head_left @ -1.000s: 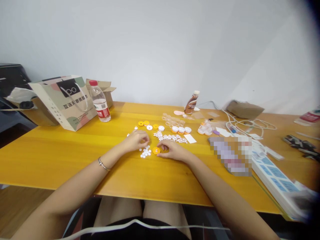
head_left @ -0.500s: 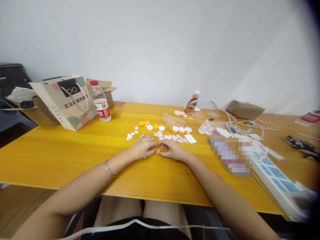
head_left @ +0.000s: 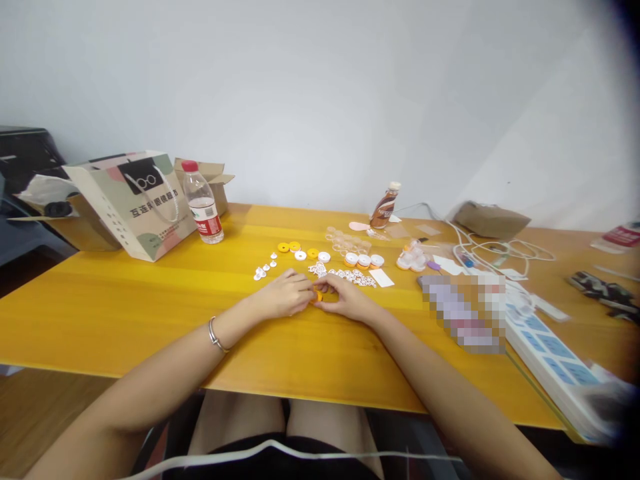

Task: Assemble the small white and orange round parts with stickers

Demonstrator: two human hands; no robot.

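Between my two hands, just above the wooden table (head_left: 240, 340), is a small orange-yellow round piece (head_left: 318, 296), mostly covered by fingers. My left hand (head_left: 287, 293) has its fingers curled in and closed against the piece's left side. From the right, my right hand (head_left: 343, 298) pinches it between thumb and fingers. Just beyond my hands lie several white cut-out pieces (head_left: 350, 276) in a strip. Yellow discs (head_left: 283, 247) and white discs (head_left: 324, 257) with centre holes sit farther back. Several small white pegged pieces (head_left: 261, 273) lie beyond my left hand.
A paper bag (head_left: 145, 213) and a water bottle (head_left: 205, 210) stand at the left back. Clear plastic rings (head_left: 345, 240), a brown drink bottle (head_left: 385, 205) and a white card (head_left: 381, 277) are farther back. On the right are a power strip (head_left: 550, 353) and white cables (head_left: 500, 250).
The orange-yellow piece has tilted between my fingers and shifted slightly up and right. My left fingers have closed in more around it; my right hand has barely moved.
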